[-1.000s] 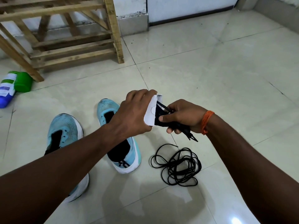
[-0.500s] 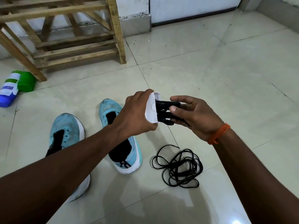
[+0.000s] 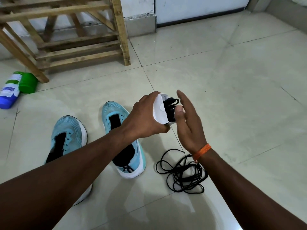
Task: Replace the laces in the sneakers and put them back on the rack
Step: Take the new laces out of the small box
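Left hand: a white paper sleeve [image 3: 159,112] is gripped from its left side by the curled left hand [image 3: 146,115] and held up over the pale tiled floor [image 3: 232,97], likely so that its open side is free.
Right hand: the right hand [image 3: 189,125] is spread with straight fingers and nothing is gripped by it. Its thumb tip is placed at the bundle, though contact cannot be told.
New laces: a folded bundle of new black laces [image 3: 171,107] is lodged in the sleeve between the two hands, its loops projecting right and far.
Sleeve axis: the long axis is run far to near, slightly tilted. The opening is turned right toward the open palm — judged to be for drawing the bundle out.
Sneakers: two light-blue knit sneakers [image 3: 114,113] with white soles are stood unlaced at near left, toes pointed far, heels near, long axes roughly parallel.
Old laces: a loose tangle of black cord [image 3: 181,173] is heaped on the floor just right of the sneakers — presumably set aside.
Rack: a slatted wooden rack [image 3: 79,50] is stood at far left, well apart from the sneakers.
Other: a blue-and-white bottle with a green cap [image 3: 10,93] is laid on its side beside the rack's leg.
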